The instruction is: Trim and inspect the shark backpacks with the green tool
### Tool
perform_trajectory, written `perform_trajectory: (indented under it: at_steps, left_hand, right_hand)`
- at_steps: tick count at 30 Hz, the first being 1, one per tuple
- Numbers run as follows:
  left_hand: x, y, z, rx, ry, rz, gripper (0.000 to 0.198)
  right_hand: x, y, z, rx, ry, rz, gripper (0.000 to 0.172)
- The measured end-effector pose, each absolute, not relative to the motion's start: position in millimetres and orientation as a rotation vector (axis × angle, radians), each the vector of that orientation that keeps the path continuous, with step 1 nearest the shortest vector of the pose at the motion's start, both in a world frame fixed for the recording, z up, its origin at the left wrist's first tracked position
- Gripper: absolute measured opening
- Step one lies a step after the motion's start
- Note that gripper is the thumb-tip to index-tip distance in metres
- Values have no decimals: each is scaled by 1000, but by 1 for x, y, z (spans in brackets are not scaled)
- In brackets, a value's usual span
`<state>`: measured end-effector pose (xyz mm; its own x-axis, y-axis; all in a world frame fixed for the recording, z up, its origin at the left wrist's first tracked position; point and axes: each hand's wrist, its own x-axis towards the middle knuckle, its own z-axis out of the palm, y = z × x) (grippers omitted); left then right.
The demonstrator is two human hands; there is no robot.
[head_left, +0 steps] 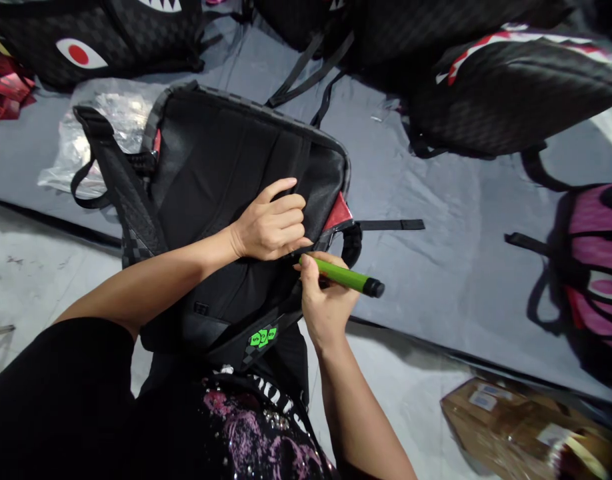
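Note:
A black backpack (pixel 216 160) lies with its padded back panel up, at the front edge of the grey-covered table. Over the panel is my left hand (pixel 273 223), its fingers curled and thumb close to the index finger. Anything pinched there is too small or hidden to make out. My right hand (pixel 329 303) grips a green marker-shaped tool with a black end (pixel 349 275). Its tip meets the backpack beside my left thumb and is mostly hidden by my fingers. A green printed patch (pixel 263 337) shows on the lower side, and a red triangular piece (pixel 339 212) at the right side.
Dark checkered bags (pixel 516 93) line the back of the table (pixel 436 280). A pink and black backpack (pixel 599 260) lies at right, and a clear plastic bag (pixel 121 107) at left. Below the table edge, a cardboard box (pixel 506 420) sits on the floor.

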<state>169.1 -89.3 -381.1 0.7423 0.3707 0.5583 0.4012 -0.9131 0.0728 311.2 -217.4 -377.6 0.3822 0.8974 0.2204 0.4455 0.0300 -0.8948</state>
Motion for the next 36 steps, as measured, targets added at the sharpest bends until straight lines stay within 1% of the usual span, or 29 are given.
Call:
perform_trajectory:
  at_steps: [10,13,16,20,23,26,31,34,36]
  left_hand:
    - [172,-87,-386,-2512,-430,-1192,36]
    - [174,-85,-378,-2528,-412,-1124,36]
    - [177,-82,-363,-2570,-299,-1000,38]
    - [176,-83,-336,-2569,-153,-817,41]
    - [163,-90,-308,-2485,-281,-733,41]
    - [150,-108,-272,-2349,-514,-738,44]
    - [157,-176,-209,-2253,-886,-913,54]
    - [176,-218,-198,-2328,-1054,-915,57]
    - [183,-232,-210,-2437,-1127,-816,55]
  right_hand:
    - [313,-219,-379,-1590,-1219,532,22]
    - [314,-219,-384,-1571,-1269,513,23]
    - [316,-217,-385,-1563,-1314,498,23]
    - [320,-222,-374,-1516,-1398,492,24]
    - [323,-235,-356,-1452,-1402,420,21]
    - [326,-252,-327,-1284,-1524,263,18]
    - [342,-277,-261,-1138,-1667,19,28]
    - [362,-284,-246,-1068,-1754,-155,35]
    - [376,-282,-260,-988,-1881,-355,37]
